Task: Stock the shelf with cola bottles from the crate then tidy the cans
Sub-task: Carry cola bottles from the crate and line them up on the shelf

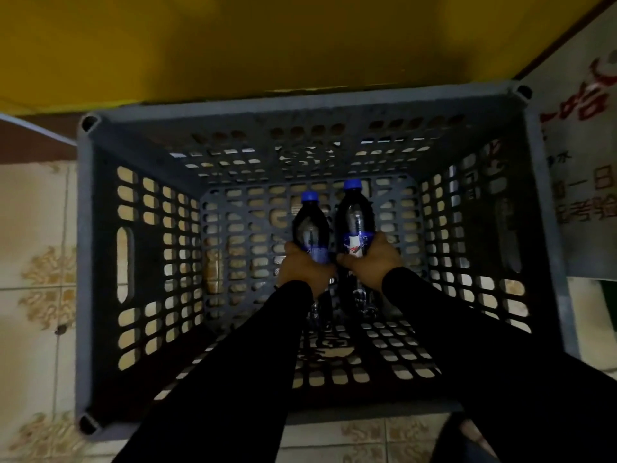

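I look straight down into a grey perforated plastic crate point(85, 262) on the tiled floor. Two dark cola bottles with blue caps lie side by side inside it, caps pointing away from me. My left hand point(305, 270) grips the left bottle point(310, 225) around its blue label. My right hand point(372, 259) grips the right bottle point(355, 217) around its label. Both arms wear black sleeves and reach down into the crate. No other bottles show in the crate. The shelf and the cans are out of view.
A yellow surface point(233, 41) rises just beyond the crate's far rim. A white carton with red characters point(587, 162) stands against the crate's right side. Patterned beige floor tiles point(36, 279) lie to the left and in front.
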